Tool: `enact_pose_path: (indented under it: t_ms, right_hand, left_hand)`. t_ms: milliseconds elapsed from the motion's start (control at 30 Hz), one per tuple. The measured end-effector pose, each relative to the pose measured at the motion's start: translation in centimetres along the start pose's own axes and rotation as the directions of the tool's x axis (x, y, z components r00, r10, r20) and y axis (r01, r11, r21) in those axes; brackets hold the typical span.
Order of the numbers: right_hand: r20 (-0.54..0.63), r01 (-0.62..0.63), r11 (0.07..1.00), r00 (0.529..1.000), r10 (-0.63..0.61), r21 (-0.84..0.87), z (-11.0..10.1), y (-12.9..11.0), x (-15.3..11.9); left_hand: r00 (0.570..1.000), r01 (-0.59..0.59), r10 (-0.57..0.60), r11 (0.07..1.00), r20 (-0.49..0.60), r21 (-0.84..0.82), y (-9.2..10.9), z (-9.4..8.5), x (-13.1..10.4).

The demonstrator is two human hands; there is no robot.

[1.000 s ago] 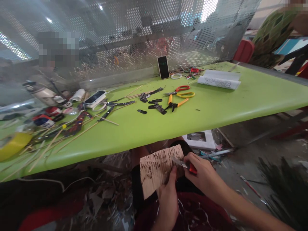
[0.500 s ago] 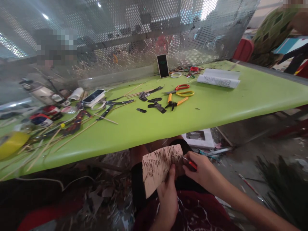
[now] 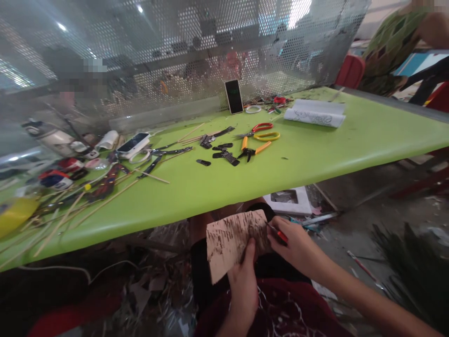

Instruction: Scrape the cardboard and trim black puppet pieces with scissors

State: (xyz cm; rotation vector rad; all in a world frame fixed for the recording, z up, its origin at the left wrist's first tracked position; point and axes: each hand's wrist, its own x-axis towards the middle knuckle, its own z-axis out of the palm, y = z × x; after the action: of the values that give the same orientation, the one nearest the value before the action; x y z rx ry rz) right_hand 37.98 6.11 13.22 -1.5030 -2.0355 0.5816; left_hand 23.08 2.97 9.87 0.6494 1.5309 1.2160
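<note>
Over my lap, in the head view, is a thin pale wooden board [image 3: 224, 245] with many short dark marks across its upper part. My left hand [image 3: 244, 281] grips its lower edge, thumb on the face and the other fingers hidden behind. Closed at the board's right end, my right hand [image 3: 296, 241] holds a small slim tool with a red and black handle [image 3: 281, 236]. The tool's dark, thin tip points at the board's right edge; I cannot tell whether it touches, nor what kind of tool it is.
On the green table [image 3: 168, 201] lie red-and-yellow-handled scissors [image 3: 263, 132], orange-handled pliers [image 3: 250, 150], black strips [image 3: 228, 157], thin sticks [image 3: 105, 201], yellow tape [image 3: 17, 215] and rolled paper [image 3: 315, 113]. A phone [image 3: 233, 97] stands by the perforated screen [image 3: 175, 61]. Another person [image 3: 393, 51] is at right.
The view has shifted slightly, so the table's things appear a little further left. Both hands keep their holds, and the board's position is almost the same.
</note>
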Motion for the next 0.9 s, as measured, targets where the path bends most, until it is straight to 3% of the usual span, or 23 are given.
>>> enact_pose_path:
  t_ms: [167, 400, 633, 900]
  right_hand:
    - [-0.006, 0.035, 0.989, 0.999, -0.035, 0.145, -0.6, -0.5, -0.1]
    - [0.018, 0.011, 0.992, 1.0, -0.009, -0.123, 0.4, -0.7, -0.2]
    - [0.016, 0.122, 0.95, 0.992, -0.122, -0.289, 1.0, -0.5, -0.5]
    - [0.018, 0.122, 0.892, 0.992, -0.127, -0.436, 1.8, -0.6, -0.9]
  left_hand:
    - [0.993, 0.115, -0.109, 0.98, 0.048, -0.161, 0.5, 0.1, 0.1]
    - [0.992, 0.109, -0.083, 0.939, 0.092, -0.326, -0.7, 1.1, -0.4]
    - [0.99, -0.121, 0.129, 0.983, 0.054, -0.138, -0.3, 1.1, 0.0]
    - [0.986, -0.163, 0.164, 0.985, 0.011, -0.051, -0.6, 1.1, 0.3]
